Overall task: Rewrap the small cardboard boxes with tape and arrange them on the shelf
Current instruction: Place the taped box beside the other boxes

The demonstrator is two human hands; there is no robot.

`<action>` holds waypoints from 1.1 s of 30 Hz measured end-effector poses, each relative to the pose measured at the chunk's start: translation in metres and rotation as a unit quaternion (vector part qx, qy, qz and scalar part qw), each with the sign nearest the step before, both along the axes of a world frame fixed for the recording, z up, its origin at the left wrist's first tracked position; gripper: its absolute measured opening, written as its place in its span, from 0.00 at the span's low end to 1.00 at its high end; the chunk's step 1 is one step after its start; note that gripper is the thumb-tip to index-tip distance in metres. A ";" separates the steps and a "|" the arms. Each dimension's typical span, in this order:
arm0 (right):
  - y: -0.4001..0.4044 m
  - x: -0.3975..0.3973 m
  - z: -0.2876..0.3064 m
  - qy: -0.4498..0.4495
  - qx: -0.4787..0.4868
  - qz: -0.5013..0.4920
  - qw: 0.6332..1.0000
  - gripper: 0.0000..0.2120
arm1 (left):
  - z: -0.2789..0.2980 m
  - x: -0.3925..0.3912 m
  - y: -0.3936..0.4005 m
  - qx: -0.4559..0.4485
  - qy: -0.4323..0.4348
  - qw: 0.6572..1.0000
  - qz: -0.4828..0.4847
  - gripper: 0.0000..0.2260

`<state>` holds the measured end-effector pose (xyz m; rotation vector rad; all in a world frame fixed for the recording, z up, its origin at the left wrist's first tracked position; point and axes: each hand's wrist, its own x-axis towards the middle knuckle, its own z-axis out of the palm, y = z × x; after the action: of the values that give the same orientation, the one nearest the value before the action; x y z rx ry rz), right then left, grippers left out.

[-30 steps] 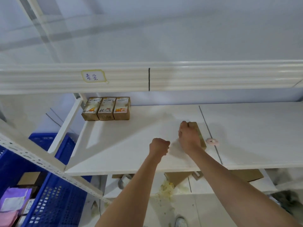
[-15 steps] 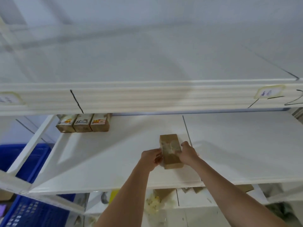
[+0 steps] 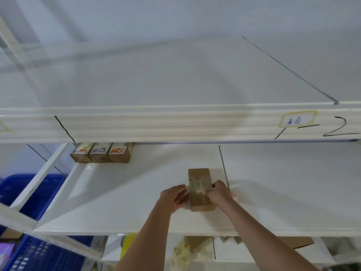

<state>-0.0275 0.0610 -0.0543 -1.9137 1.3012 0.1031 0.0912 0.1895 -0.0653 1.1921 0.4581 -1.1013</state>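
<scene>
The right hand is seen just right of the frame's centre, its fingers curled over the right edge of a small cardboard box, which is pinched at the taped middle. The left hand is held against the box's left side with its fingers fairly straight and relaxed, apparently steadying or pressing rather than clasping; how firmly it touches cannot be told. The box lies flat on the white shelf, lengthwise away from the viewer, with bands of clear tape crossed over its top. It is judged to be light and stiff enough to be lifted by its long sides, though thin cardboard may be dented if squeezed hard, and the glossy tape is likely to be slippery, so bare cardboard near the ends would be the better hold. At the upper left of the shelf, well apart from the hands, three wrapped boxes are lined up touching one another. Above them the front edge of an upper shelf is crossed by a handwritten label toward the right. A blue crate is visible at the lower left.
</scene>
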 end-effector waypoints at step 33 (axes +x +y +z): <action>-0.008 0.109 0.034 0.201 -0.126 0.359 0.903 0.38 | -0.007 -0.012 0.012 0.002 -0.067 0.996 0.054 0.10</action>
<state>0.0813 0.0527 -0.0206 -2.6163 0.8005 0.7710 0.0787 0.2013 -0.0721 1.2226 0.4174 -0.9226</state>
